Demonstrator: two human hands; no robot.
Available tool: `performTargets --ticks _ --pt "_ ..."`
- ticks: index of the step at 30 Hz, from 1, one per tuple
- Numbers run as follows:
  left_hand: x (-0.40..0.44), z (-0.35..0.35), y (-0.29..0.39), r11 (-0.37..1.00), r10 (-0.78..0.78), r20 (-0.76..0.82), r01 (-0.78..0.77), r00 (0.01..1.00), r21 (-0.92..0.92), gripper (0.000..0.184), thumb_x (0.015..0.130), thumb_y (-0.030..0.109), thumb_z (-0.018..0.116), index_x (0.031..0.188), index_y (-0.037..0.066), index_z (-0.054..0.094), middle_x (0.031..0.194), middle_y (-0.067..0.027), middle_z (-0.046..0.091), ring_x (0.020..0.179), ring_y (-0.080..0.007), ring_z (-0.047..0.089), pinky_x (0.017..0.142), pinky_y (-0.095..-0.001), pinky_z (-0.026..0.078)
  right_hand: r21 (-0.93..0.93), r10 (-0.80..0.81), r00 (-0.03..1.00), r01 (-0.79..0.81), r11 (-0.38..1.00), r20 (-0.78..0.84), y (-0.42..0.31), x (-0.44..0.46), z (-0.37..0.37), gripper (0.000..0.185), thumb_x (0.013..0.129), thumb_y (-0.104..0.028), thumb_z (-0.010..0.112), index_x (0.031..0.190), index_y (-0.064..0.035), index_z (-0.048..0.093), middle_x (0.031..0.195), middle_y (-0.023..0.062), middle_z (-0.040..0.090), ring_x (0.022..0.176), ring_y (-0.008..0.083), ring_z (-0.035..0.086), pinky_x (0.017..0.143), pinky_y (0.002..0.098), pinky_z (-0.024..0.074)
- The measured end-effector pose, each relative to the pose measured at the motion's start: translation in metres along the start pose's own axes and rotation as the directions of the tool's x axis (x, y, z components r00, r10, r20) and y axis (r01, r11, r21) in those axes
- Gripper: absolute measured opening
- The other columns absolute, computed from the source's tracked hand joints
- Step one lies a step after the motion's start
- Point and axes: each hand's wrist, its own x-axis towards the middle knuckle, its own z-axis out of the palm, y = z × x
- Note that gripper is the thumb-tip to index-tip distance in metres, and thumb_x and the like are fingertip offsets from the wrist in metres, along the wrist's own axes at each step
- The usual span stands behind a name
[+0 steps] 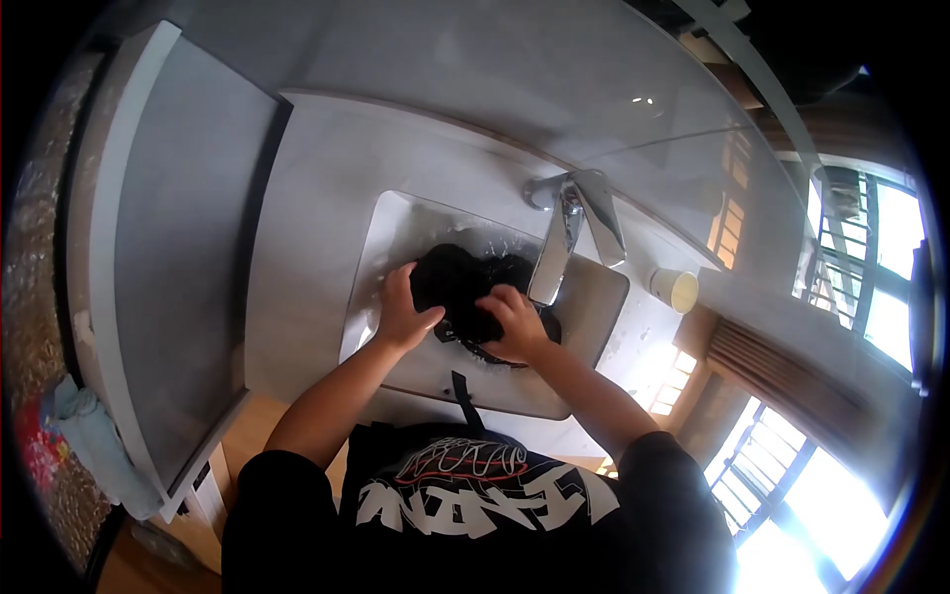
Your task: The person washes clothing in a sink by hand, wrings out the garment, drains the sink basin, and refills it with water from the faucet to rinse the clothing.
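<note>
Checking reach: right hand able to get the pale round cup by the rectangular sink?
Probably, if the right hand leaves the black bundle; the pale cup sits unobstructed, chrome faucet beside the path.

The left hand [404, 315] and right hand [519, 327] have some fingertips hidden against the black bundle [443, 279], whose folds are too dark to tell. It hides the middle of the sink's [592, 315] floor. Beyond the worktop's [307, 247] left edge, 1 pale cloth [94, 441] is blurred.

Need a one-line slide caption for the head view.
Two bare hands grip a soft black item in a rectangular white sink, near a shiny chrome faucet.
</note>
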Motion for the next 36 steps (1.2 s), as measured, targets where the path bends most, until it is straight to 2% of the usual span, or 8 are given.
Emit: performTargets --ticks 5,9,14,21,25,27,31,36 --pt "0.021 0.013 0.021 0.985 -0.023 0.053 0.032 0.998 -0.169 0.105 0.068 0.059 0.082 0.145 0.002 0.04 0.132 -0.0269 0.052 0.123 -0.0423 0.05 0.105 -0.0474 0.041 -0.26 0.368 0.923 -0.331 0.907 0.107 -0.034 0.048 0.024 0.126 0.058 -0.05 0.089 0.154 -0.0108 0.019 0.147 0.0217 0.035 0.13 0.045 0.041 0.108 0.0515 0.0381" --pt "0.031 0.039 0.026 0.982 -0.095 0.043 0.1 0.995 -0.16 0.092 0.07 0.061 0.079 0.137 0.006 0.049 0.12 -0.0259 0.061 0.111 -0.0423 0.06 0.095 -0.0475 0.048 -0.454 0.35 0.927 -0.257 0.853 0.133 -0.002 0.059 0.073 0.11 0.071 -0.047 0.078 0.155 -0.0099 0.018 0.155 0.0223 0.027 0.139 0.0471 0.03 0.112 0.0534 0.0319" --pt "0.048 0.057 0.021 0.894 -0.448 0.059 0.447 0.892 0.03 0.053 0.08 0.05 0.072 0.106 0.005 0.066 0.1 -0.0231 0.068 0.098 -0.0432 0.064 0.085 -0.0492 0.051 -0.298 0.502 0.716 -0.404 0.865 0.485 0.02 0.078 0.071 0.086 0.081 -0.068 0.056 0.145 -0.0119 0.043 0.138 0.0209 0.055 0.127 0.0394 0.053 0.108 0.0528 0.0366" --pt "0.075 0.063 0.003 0.953 -0.277 -0.036 0.28 0.96 0.113 0.034 0.082 0.034 0.067 0.094 0.002 0.068 0.095 -0.0223 0.067 0.092 -0.0433 0.063 0.084 -0.0507 0.05 -0.251 0.456 0.809 -0.386 0.888 0.37 0.002 0.089 0.04 0.078 0.076 -0.054 0.071 0.135 -0.0075 0.05 0.135 0.0197 0.055 0.127 0.0419 0.051 0.104 0.0494 0.0411" --pt "0.047 0.018 0.032 0.999 0.035 -0.038 -0.036 0.999 -0.009 0.066 0.078 0.038 0.075 0.132 0.007 0.054 0.128 -0.0258 0.058 0.115 -0.0449 0.057 0.095 -0.0547 0.046 -0.176 0.062 0.987 -0.088 0.98 -0.147 -0.008 0.04 0.027 0.098 0.061 -0.037 0.086 0.142 -0.009 0.039 0.146 0.0221 0.04 0.137 0.0437 0.038 0.11 0.0516 0.035" --pt "0.03 -0.015 0.054 0.874 0.226 0.166 -0.275 0.96 0.4 0.087 0.071 0.045 0.081 0.141 0.009 0.045 0.146 -0.029 0.037 0.133 -0.0491 0.037 0.101 -0.0659 0.035 -0.219 -0.03 0.981 -0.013 0.976 -0.19 -0.016 0.025 0.014 0.102 0.059 -0.038 0.087 0.143 -0.0073 0.038 0.149 0.0238 0.035 0.139 0.0438 0.035 0.11 0.0537 0.0344" --pt "0.032 -0.02 0.041 0.724 0.284 0.444 -0.494 0.85 0.482 0.117 0.052 0.059 0.088 0.146 0.008 0.04 0.16 -0.0319 0.003 0.147 -0.0543 -0.001 0.103 -0.0824 0.012 -0.358 0.088 0.995 -0.099 0.929 -0.047 -0.019 0.039 0.021 0.121 0.056 -0.045 0.087 0.153 -0.0064 0.025 0.156 0.0244 0.023 0.145 0.0452 0.025 0.111 0.061 0.0289" --pt "0.056 -0.007 0.037 0.568 0.169 0.548 -0.535 0.82 0.626 0.111 0.059 0.051 0.085 0.145 0.0 0.037 0.154 -0.0309 0.027 0.142 -0.0484 0.027 0.109 -0.0688 0.026 -0.457 0.478 0.773 -0.277 0.845 0.417 -0.022 0.088 0.048 0.112 0.068 -0.044 0.079 0.154 -0.0038 0.019 0.159 0.0216 0.018 0.149 0.0437 0.012 0.112 0.0704 0.0165"
